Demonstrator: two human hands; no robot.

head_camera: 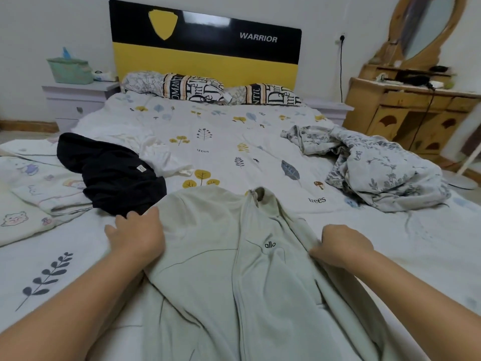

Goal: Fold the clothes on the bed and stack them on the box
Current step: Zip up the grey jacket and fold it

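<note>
The lower part of the pale green zip jacket was cut off by the bottom edge, the fingertips of the right hand were hidden in its fabric, and the dresser mirror was cropped at the top.

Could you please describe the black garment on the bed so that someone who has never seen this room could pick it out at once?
Start at the yellow and black headboard and come down the bed's left side. The black garment lies crumpled there, beyond the left hand, with a white garment beside it. It is the only dark item among pale fabrics, and it carries a small light label.
</note>
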